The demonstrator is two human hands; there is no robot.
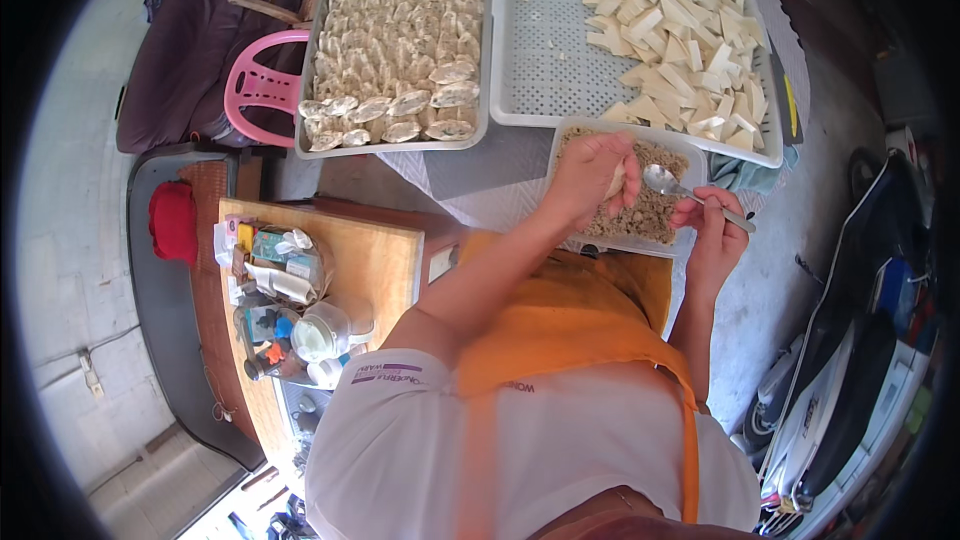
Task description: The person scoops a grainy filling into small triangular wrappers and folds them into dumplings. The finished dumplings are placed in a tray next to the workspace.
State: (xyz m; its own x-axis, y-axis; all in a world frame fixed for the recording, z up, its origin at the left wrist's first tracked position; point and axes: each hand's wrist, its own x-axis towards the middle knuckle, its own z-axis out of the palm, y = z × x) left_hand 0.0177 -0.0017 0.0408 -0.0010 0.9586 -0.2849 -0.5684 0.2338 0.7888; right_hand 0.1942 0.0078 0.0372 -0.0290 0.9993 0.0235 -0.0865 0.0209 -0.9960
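Note:
My left hand (596, 176) is over the left half of a plastic tub, its fingers curled round a pale piece of tofu (616, 181), mostly hidden by them. A metal spoon (664, 180) is in my right hand (712, 221), its bowl above the crumbly brown filling (641, 221) and close to my left fingers. The plastic tub (703, 165) stands at the table's near edge. Behind it, a grey perforated tray (525, 118) bears a heap of cut tofu pieces (675, 22). In the tray at the left (394, 148), filled pieces (405, 37) lie in close rows.
A green-grey cloth (750, 171) lies beside the tub. At the left are a pink plastic chair (262, 86) and a wooden side table (390, 240) holding a basket (324, 270) and a clear plastic jug (322, 334). A scooter (832, 390) stands at the right.

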